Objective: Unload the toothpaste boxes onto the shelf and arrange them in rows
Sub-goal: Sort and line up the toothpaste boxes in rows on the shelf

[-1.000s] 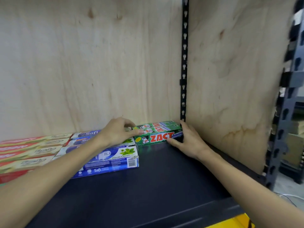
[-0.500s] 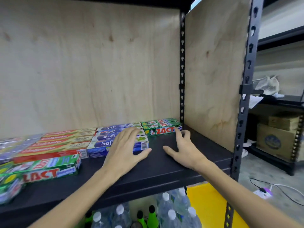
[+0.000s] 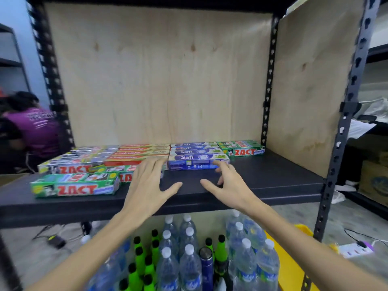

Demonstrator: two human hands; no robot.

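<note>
Both hands over the front of the dark shelf (image 3: pixel 273 181), holding nothing. Left hand (image 3: pixel 147 185) flat-ish, fingers spread and straight, fingertips up near the red Colgate boxes (image 3: pixel 138 153); whether they touch cannot be told. Right hand (image 3: pixel 227 185) loosely curved, thumb out to the left, fingertips just at the front face of the nearest blue Safi box (image 3: pixel 198 161) — contact unclear. Toothpaste boxes lie flat in rows across the shelf: blue Safi stack mid-shelf, green ZACT boxes (image 3: pixel 241 149) at the back right corner beside the plywood side panel (image 3: pixel 310 91), more green ZACT boxes (image 3: pixel 75 186) at front left, slightly askew. Below the shelf — clear water bottles (image 3: pixel 189 265) and green bottles (image 3: pixel 138 267) standing together.
</note>
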